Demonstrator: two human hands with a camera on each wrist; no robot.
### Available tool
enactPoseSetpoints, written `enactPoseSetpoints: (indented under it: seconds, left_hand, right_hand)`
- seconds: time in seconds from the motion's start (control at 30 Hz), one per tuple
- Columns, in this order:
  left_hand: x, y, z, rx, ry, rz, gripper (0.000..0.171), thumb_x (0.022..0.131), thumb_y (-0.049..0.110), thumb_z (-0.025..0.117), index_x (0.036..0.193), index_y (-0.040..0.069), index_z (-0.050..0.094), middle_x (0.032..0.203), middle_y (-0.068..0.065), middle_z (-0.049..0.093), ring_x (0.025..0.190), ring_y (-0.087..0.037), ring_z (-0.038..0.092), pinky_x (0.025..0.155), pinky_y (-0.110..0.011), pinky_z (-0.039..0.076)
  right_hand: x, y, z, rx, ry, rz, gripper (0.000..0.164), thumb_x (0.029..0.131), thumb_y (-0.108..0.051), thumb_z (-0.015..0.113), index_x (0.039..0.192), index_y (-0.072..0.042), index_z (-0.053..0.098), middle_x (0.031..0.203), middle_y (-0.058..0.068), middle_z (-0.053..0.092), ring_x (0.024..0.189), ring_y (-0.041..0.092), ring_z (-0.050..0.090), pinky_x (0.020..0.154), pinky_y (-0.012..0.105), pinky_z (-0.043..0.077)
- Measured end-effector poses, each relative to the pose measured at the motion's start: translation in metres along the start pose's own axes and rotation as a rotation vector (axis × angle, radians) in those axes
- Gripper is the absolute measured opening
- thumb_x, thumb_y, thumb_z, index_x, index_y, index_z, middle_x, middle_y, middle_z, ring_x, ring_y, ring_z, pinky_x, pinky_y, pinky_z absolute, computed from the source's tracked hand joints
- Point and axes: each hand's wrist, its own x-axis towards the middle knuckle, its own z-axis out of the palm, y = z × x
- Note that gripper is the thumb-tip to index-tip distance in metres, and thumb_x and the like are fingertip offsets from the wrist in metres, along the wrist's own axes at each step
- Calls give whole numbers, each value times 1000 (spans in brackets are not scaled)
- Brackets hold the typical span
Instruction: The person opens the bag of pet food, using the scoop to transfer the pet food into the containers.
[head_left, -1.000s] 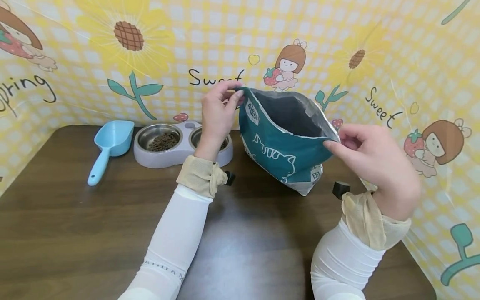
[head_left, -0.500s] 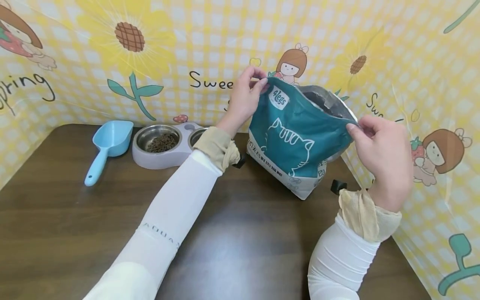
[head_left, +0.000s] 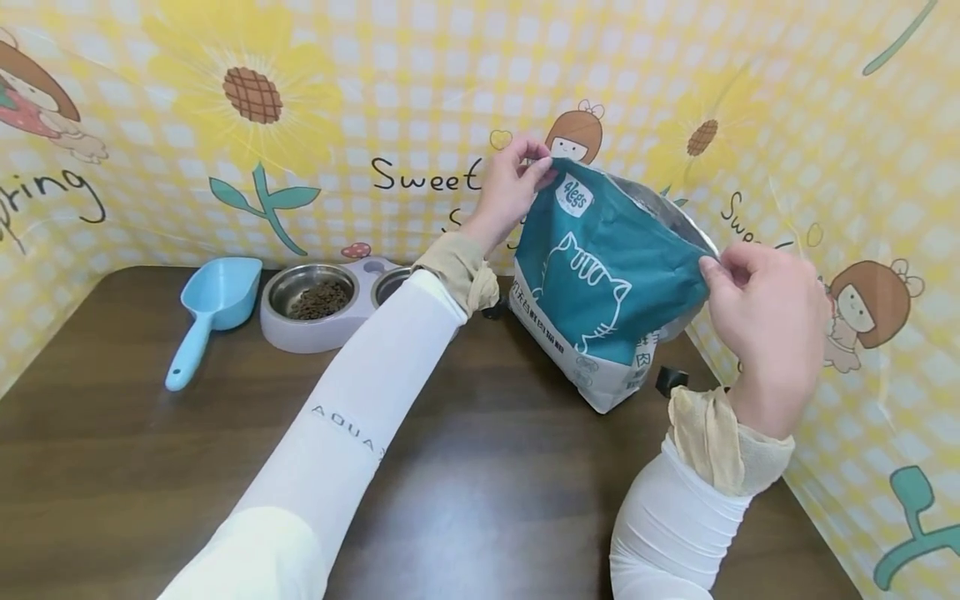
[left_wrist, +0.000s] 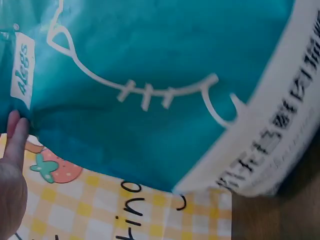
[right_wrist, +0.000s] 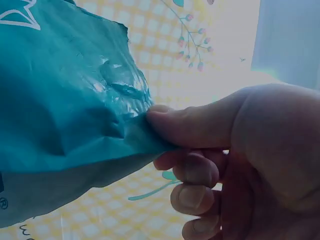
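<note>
A teal pet food bag [head_left: 577, 258] with a white cat outline and a pale bottom band stands at the right of the table. Its top left corner is pinched by my left hand [head_left: 510, 187]. With thumb and curled forefinger, my right hand [head_left: 772, 317] grips the top right corner. The right wrist view shows that thumb [right_wrist: 195, 122] pressed on the creased teal film. Between the hands the bag's mouth is a narrow gap with a silvery lining; what lies inside is hidden. In the left wrist view the bag's front [left_wrist: 140, 115] fills most of the picture.
On the left of the brown table [head_left: 187, 475] lies a light blue scoop [head_left: 217, 300]. Beside it stands a double pet bowl [head_left: 292, 333] with brown kibble [head_left: 322, 300]; my left forearm covers part of it. A yellow checked cloth [head_left: 420, 108] hangs behind.
The left hand has moved right and slightly up with its corner. The bag's front has turned more upright toward me, and its wide mouth has narrowed. The right hand has shifted slightly right.
</note>
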Motion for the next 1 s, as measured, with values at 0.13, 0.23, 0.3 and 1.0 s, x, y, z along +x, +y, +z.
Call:
enactPoseSetpoints:
  seconds: [0.13, 0.23, 0.3, 1.0]
  left_hand:
    - [2, -3, -6, 97, -57, -28, 17, 97, 4, 57, 114, 4, 59, 114, -9, 58, 101, -19, 65, 95, -29, 55]
    - [10, 0, -10, 271, -99, -11, 29, 96, 8, 62, 125, 13, 58, 124, -6, 59, 104, -15, 63, 96, -30, 55]
    - [14, 4, -10, 415, -148, 25, 37, 96, 11, 64, 131, 21, 56, 130, -3, 57, 108, -12, 61, 96, -31, 54]
    - [26, 39, -11, 1088, -563, 531, 21, 97, 12, 62, 117, 10, 69, 122, -4, 67, 116, -21, 50, 106, -35, 41]
  right_hand:
    - [-4, -3, -1, 5, -65, 11, 37, 99, -34, 54, 76, -5, 60, 57, 10, 43, 65, 28, 44, 49, 37, 27]
    - [-1, -6, -1, 54, -163, 13, 38, 99, -38, 49, 96, -1, 57, 76, 16, 51, 75, 33, 46, 55, 41, 33]
    - [1, -9, -2, 80, -222, 34, 47, 98, -43, 50, 112, 1, 54, 96, 22, 56, 87, 37, 48, 65, 48, 40]
    - [4, -8, 6, 131, -56, 118, 48, 85, -43, 74, 107, -1, 77, 96, 20, 76, 85, 29, 61, 63, 37, 42]
